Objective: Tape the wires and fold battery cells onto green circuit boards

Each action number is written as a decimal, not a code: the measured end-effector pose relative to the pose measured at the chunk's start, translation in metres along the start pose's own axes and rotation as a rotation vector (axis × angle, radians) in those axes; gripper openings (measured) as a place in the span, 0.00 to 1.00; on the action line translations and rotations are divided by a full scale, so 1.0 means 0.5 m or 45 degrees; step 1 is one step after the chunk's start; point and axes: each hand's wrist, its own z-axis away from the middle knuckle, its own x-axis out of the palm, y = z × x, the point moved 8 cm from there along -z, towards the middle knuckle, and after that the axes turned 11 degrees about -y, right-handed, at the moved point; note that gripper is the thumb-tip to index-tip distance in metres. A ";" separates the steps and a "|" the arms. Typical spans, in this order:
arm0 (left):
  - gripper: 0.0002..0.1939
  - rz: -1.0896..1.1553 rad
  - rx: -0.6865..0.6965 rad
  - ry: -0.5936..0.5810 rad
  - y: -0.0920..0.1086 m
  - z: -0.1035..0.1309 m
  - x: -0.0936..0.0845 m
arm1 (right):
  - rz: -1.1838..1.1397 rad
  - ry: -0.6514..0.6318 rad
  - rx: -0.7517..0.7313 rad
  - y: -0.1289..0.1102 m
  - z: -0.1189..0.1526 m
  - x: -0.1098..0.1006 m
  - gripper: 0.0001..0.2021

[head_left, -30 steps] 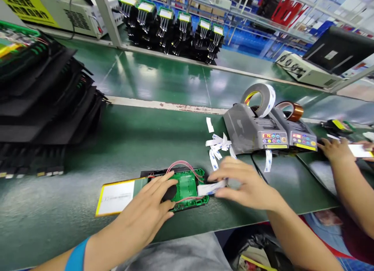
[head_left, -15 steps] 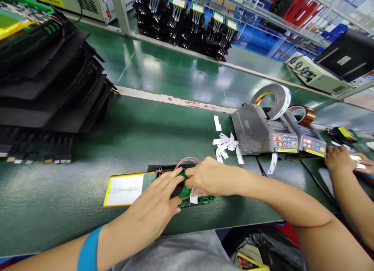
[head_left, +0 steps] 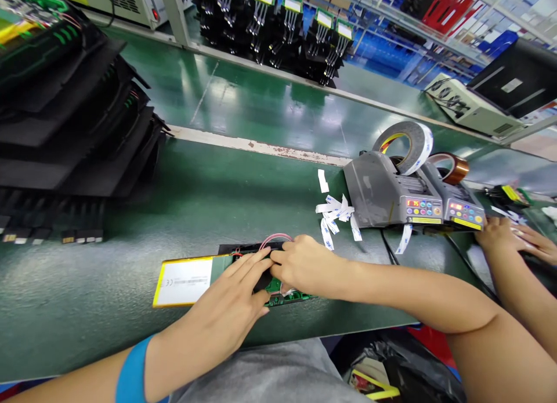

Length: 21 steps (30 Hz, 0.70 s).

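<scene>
A flat battery pack (head_left: pixel 185 281), white with yellow edges, lies on the bench, joined by red wires to an opened black device with a green circuit board (head_left: pixel 289 300). Across the device and the battery's right end rests my left hand (head_left: pixel 232 293), its fingers stretched out and flat. My right hand (head_left: pixel 311 268) is closed over the board, fingertips pressed together beside my left fingers; what they pinch, if anything, is hidden. A loop of pink wires (head_left: pixel 276 237) rises behind the fingers. Much of the board is covered by both hands.
Loose white tape strips (head_left: pixel 335 211) lie in front of a grey tape dispenser (head_left: pixel 374 188), with a second dispenser (head_left: pixel 463 206) alongside. Stacked black units (head_left: pixel 65 130) fill the left. At right, a co-worker's hands (head_left: pixel 500 235) work. A rail (head_left: pixel 261 148) crosses the bench.
My right hand has shifted slightly left and lowered over the board. The white strip seen under its fingers before is now mostly hidden. My left hand stays in place.
</scene>
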 end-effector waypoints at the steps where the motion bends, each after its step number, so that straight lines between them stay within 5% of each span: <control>1: 0.11 0.006 -0.007 0.001 -0.001 0.000 0.001 | 0.030 0.045 0.002 -0.003 0.004 -0.004 0.14; 7: 0.10 0.027 -0.031 -0.038 -0.003 0.003 0.002 | 0.061 0.332 0.110 0.006 0.037 -0.013 0.25; 11: 0.09 0.056 -0.015 -0.064 -0.002 0.001 -0.003 | -0.408 0.575 0.236 0.060 0.060 0.008 0.36; 15: 0.09 0.077 -0.012 -0.050 -0.003 -0.001 -0.007 | -0.973 0.583 0.374 0.110 0.055 0.055 0.28; 21: 0.10 0.050 0.022 -0.058 0.000 -0.003 -0.010 | -0.987 0.601 0.423 0.113 0.043 0.056 0.17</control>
